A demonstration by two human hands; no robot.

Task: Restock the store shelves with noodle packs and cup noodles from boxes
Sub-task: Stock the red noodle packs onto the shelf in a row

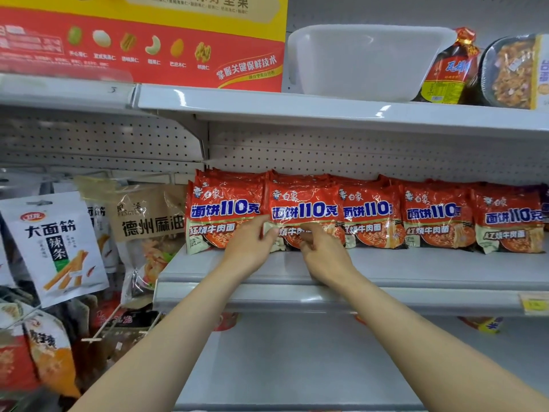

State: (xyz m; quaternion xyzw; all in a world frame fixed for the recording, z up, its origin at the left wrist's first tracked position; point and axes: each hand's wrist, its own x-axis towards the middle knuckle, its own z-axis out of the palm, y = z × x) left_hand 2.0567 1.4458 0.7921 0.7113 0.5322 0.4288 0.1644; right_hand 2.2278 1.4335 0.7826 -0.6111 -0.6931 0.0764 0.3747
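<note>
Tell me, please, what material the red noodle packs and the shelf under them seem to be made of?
Red noodle packs: thin glossy plastic film, judging by wrinkles and glare. Shelf: probably painted metal, smooth pale grey with soft reflections along its front edge; I cannot be sure.

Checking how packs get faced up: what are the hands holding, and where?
Both the left hand and right hand touch the lower edge of the second noodle pack from the left; a closed grip cannot be told.

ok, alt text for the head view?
Both hands, left hand and right hand, reach to the second noodle pack from the left in a row of five red packs standing upright on a grey shelf. Hanging snack bags are at left, and a white tub sits on the shelf above.
</note>
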